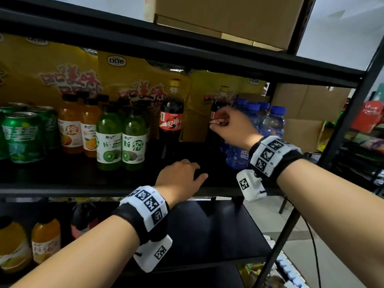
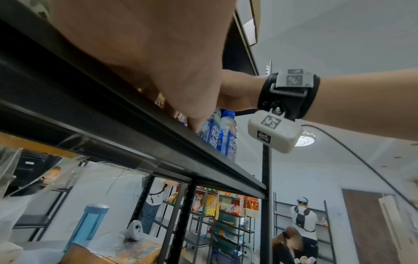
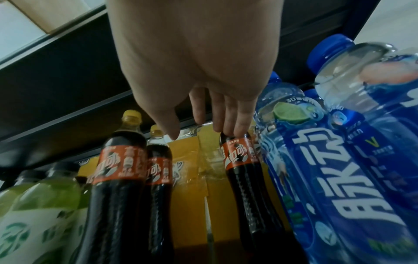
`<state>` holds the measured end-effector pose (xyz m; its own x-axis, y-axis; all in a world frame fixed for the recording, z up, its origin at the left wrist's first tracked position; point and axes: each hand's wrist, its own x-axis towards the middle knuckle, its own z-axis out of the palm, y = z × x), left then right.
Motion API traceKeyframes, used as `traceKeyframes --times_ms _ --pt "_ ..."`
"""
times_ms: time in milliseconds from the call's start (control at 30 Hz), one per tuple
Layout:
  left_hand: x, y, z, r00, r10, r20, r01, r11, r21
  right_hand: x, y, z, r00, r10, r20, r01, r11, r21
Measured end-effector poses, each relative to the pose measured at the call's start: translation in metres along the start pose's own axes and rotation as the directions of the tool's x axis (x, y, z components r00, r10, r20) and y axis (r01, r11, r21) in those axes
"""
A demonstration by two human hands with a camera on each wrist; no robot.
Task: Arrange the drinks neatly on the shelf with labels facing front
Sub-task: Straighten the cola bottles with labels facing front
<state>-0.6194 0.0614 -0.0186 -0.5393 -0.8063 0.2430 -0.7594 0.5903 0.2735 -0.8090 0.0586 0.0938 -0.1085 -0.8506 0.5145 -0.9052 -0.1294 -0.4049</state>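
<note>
On the black shelf [image 1: 62, 191] stand green cans [image 1: 22, 136], orange juice bottles [image 1: 70, 125], green kiwi bottles [image 1: 120, 140], a cola bottle [image 1: 171, 117] with its red label to the front, and blue bottles [image 1: 272, 121]. My right hand [image 1: 230, 125] reaches to a second cola bottle [image 3: 239, 160] beside the blue bottles [image 3: 328, 160]. Its fingers [image 3: 228, 116] lie nearly straight on the bottle's shoulder and label, and the thumb stays clear to the left. My left hand [image 1: 180, 175] rests palm down on the bare shelf board in front, holding nothing.
Yellow multipacks [image 1: 128, 80] fill the back of the shelf. The upper shelf board [image 1: 187, 53] hangs low overhead with a cardboard box [image 1: 228, 17] on it. A black upright post [image 1: 351, 113] bounds the right side. Orange bottles [image 1: 45, 238] stand on the shelf below.
</note>
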Motion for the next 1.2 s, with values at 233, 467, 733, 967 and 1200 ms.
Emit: traceKeyframes --times_ms 233,467,733,967,1200 --pt "0.025 0.006 0.007 0.998 -0.050 0.044 0.049 0.999 0.023 0.041 0.002 -0.002 0.995 0.028 -0.101 -0.016 0.992 0.124" --pt "0.034 0.005 0.017 0.998 -0.058 0.037 0.062 0.990 -0.124 0.088 -0.002 0.009 0.948 0.279 -0.153 -0.185 0.876 0.446" --pt "0.031 0.003 0.014 0.996 -0.093 -0.001 0.090 0.970 -0.227 0.092 -0.007 0.028 0.950 0.276 -0.148 -0.255 0.956 0.143" --pt "0.035 0.003 0.012 0.984 -0.170 -0.050 0.136 0.903 -0.408 0.063 -0.009 0.042 0.980 0.060 -0.191 0.026 0.908 0.417" --pt "0.040 0.017 -0.009 0.963 -0.179 -0.204 -0.008 0.733 -0.680 0.027 -0.027 0.004 0.983 0.149 -0.106 -0.017 0.651 0.759"
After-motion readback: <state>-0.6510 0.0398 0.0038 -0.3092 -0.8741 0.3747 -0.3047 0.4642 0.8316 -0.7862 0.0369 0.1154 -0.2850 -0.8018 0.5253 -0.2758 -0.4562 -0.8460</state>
